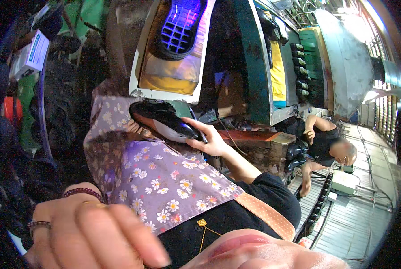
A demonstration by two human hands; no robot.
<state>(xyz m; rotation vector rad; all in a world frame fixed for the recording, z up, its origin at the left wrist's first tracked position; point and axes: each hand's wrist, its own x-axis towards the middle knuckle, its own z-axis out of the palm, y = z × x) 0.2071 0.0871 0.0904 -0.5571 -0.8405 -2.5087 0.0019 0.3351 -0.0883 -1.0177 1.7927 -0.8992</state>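
Observation:
A black shoe with a pale and reddish lower surface lies tilted over my lap. My right hand grips one end of it, thumb and fingers closed around that end. A thin dark stick-like piece shows by these fingers; its kind is unclear. At the lower left, my left hand is raised very near the camera, clear of the shoe. Bracelets circle its wrist. Its fingers look bent but are blurred, and some tips fall outside the picture. A lilac apron with daisies covers my lap.
Just beyond the shoe, a ridged black sole lies under purple light in a white-edged box. A green-sided bench holds several dark shoe pieces. At right, another person sits by a wooden block. A white carton stands left.

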